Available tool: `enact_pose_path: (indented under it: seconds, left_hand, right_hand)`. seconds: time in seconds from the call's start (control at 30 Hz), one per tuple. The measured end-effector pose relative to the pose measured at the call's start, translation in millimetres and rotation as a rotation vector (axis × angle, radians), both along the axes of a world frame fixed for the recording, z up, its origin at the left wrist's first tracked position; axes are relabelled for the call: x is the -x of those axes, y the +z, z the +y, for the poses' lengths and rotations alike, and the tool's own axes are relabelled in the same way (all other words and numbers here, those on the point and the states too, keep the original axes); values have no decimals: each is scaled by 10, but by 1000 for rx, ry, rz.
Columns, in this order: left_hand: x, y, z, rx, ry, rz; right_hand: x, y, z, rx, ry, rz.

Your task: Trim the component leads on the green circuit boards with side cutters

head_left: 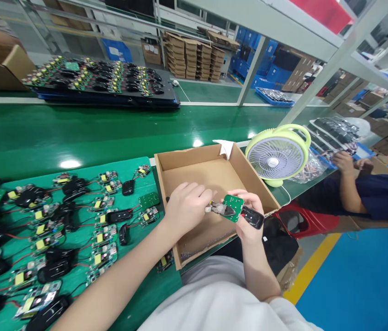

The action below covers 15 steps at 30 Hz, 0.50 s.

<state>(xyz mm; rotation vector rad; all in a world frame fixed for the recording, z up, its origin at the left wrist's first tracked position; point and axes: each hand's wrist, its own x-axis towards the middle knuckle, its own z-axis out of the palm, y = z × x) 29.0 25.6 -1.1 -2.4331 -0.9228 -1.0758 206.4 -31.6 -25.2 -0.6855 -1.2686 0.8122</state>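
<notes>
Rows of circuit boards [102, 236] wired to black casings [54, 271] cover the green mat [142, 285] at left. Next, the left hand [187, 207] is wrapped around pliers [219, 208], their tip over the face of a green circuit board [234, 207]; contact is hard to tell. The right hand [250, 232] grips that board together with a black case [253, 217], both above an open cardboard tray [210, 172]. Further right stand a lime-rimmed fan [276, 157] and, beyond it, a co-worker's hand [343, 163].
</notes>
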Motion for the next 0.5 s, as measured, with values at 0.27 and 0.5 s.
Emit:
enact_pose_path:
  seconds: [0.27,0.5]
  left_hand:
    - [-31,25,-19,24,18,-15]
    - [-20,35,-21,47,34,-24]
  right_hand:
    - [12,5,13,-17,-47,18]
    - [15,18,2,17,-78,0]
